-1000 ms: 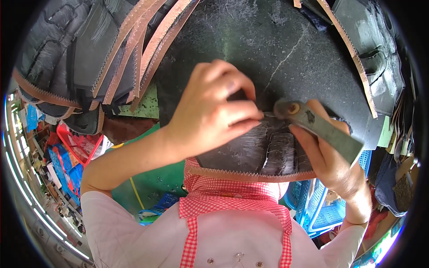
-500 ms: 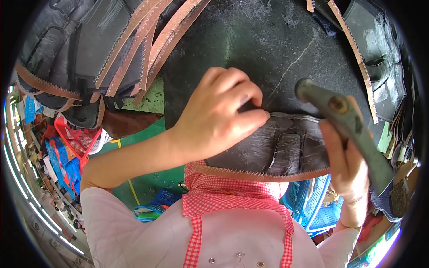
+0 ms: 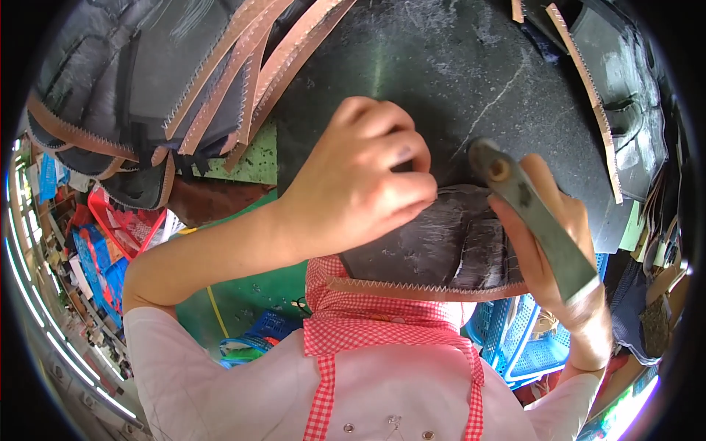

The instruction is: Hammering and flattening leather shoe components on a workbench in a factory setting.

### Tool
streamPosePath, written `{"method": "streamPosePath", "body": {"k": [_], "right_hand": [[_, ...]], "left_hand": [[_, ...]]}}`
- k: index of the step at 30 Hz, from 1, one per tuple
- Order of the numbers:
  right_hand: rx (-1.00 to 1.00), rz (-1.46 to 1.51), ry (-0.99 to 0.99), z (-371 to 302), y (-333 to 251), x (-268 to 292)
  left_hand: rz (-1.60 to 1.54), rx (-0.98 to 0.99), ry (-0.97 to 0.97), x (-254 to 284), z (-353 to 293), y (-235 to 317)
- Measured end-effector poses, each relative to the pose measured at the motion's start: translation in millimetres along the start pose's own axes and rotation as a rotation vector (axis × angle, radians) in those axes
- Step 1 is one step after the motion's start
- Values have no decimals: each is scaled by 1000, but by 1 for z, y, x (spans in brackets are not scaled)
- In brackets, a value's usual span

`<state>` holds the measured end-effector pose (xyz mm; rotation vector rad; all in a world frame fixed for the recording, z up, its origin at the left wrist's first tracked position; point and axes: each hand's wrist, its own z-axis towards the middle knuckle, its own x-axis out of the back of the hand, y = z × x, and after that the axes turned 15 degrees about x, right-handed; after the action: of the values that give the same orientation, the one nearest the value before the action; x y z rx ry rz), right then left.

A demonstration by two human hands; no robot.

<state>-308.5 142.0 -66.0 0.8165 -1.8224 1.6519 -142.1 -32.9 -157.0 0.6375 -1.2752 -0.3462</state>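
A black leather piece [image 3: 415,246] lies at the near edge of the dark work slab [image 3: 397,55]. A brown strip [image 3: 434,292] with zigzag stitching runs along its near side. My left hand [image 3: 368,176] is closed, its thumb and forefinger pinched at the piece's far edge. Whether the fingers grip just that edge or something small as well is hidden. In my right hand [image 3: 548,220] is a hammer [image 3: 544,224] with a worn grey-green metal head. Its round face is above the slab near the far edge of the leather, close to my left fingertips.
Similar black leather pieces with brown strips [image 3: 220,88] are heaped at the far left. Another leather piece [image 3: 625,110] lies at the far right. Below the slab are a red basket [image 3: 125,220] on the left and blue plastic baskets [image 3: 540,349] on the right.
My right hand and the hammer have moved left, nearer my left hand, with the head turned a little. My left hand has shifted slightly left and stays pinched at the edge.
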Motion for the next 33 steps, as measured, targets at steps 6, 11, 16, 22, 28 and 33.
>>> {"method": "streamPosePath", "body": {"k": [6,11,16,22,28,33], "right_hand": [[-91,124,-94,-4,-5,-7],[-31,127,-148,-4,-2,-21],[-20,119,-17,2,-1,-14],[42,204,37,1,-6,-25],[-128,298,-55,4,-15,-31],[-156,333,55,1,-17,-36]], "left_hand": [[15,47,-196,21,10,-6],[161,-217,-13,20,9,-6],[58,-73,-86,26,2,-13],[-58,31,-41,25,-2,-22],[103,-17,47,25,-12,-16],[63,149,74,30,-29,-19]]}}
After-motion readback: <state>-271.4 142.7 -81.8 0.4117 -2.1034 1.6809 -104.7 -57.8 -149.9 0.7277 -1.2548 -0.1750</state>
